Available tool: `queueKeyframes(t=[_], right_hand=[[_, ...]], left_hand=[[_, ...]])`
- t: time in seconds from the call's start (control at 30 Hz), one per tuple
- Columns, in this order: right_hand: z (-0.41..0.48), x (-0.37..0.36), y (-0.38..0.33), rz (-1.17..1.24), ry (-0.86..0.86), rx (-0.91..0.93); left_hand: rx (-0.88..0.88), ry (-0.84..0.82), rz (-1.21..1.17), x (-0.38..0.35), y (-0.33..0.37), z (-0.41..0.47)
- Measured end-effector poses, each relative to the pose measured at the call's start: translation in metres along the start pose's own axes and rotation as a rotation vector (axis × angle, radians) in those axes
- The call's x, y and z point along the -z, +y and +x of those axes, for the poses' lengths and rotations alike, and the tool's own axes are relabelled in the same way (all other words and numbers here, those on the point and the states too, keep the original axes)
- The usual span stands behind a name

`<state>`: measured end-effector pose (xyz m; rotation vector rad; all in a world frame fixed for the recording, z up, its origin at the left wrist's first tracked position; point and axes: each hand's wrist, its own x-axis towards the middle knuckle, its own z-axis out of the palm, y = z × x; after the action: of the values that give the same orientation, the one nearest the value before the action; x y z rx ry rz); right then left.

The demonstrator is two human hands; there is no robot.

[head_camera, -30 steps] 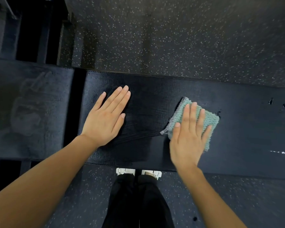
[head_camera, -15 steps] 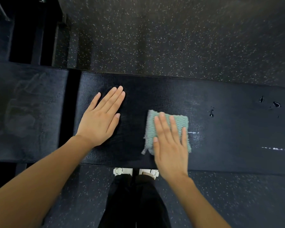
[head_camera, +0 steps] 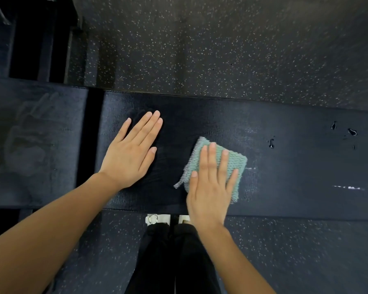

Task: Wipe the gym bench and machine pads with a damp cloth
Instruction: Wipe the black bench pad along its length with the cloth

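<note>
Bench pad (head_camera: 295, 170) — cloth (head_camera: 234, 161) under right fingers (head_camera: 211, 164)

Left hand: my left hand (head_camera: 132, 153) lies flat on the black padded counter (head_camera: 295, 166).
Right hand: my right hand (head_camera: 210, 187) presses the folded green knitted cloth (head_camera: 239, 161) onto it.
Beyond: black speckled rubber floor (head_camera: 200, 49).

Speckled dark floor (head_camera: 221, 49), white shoes (head_camera: 157, 219)
</note>
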<state>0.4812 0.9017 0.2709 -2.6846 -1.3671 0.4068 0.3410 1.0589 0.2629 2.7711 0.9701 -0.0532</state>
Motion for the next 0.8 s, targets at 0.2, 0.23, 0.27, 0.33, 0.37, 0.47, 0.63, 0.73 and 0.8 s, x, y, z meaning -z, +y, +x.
queueKeyframes(t=[0.2, 0.23, 0.27, 0.33, 0.37, 0.47, 0.63, 0.73, 0.8], right_hand=[[-0.006, -0.002, -0.008, -0.032, -0.055, 0.241], [-0.006, 0.0, 0.001, -0.045, -0.064, 0.268], [-0.005, 0.003, 0.011, -0.056, -0.068, 0.284], [-0.002, 0.008, 0.033, -0.063, -0.061, 0.271], [-0.001, 0.01, 0.045, -0.062, -0.057, 0.247], [0.0, 0.014, 0.068, -0.06, -0.048, 0.136], [-0.009, 0.004, 0.038, 0.012, 0.013, -0.074], [-0.021, -0.003, 0.011, -0.005, 0.005, -0.041], [-0.032, -0.008, -0.009, -0.014, -0.016, 0.038]], left_hand=[[-0.062, -0.016, -0.02, 0.002, 0.007, -0.009], [-0.07, -0.019, -0.021, 0.002, 0.009, -0.012], [-0.082, -0.022, -0.02, 0.001, 0.012, -0.016], [-0.112, -0.029, -0.01, -0.001, 0.018, -0.022], [-0.123, -0.033, -0.006, -0.003, 0.02, -0.024], [-0.131, -0.036, 0.002, -0.004, 0.022, -0.027], [-0.141, -0.038, -0.01, -0.006, 0.021, -0.027], [-0.148, -0.037, -0.019, -0.006, 0.02, -0.026], [-0.155, -0.043, -0.023, -0.005, 0.019, -0.026]])
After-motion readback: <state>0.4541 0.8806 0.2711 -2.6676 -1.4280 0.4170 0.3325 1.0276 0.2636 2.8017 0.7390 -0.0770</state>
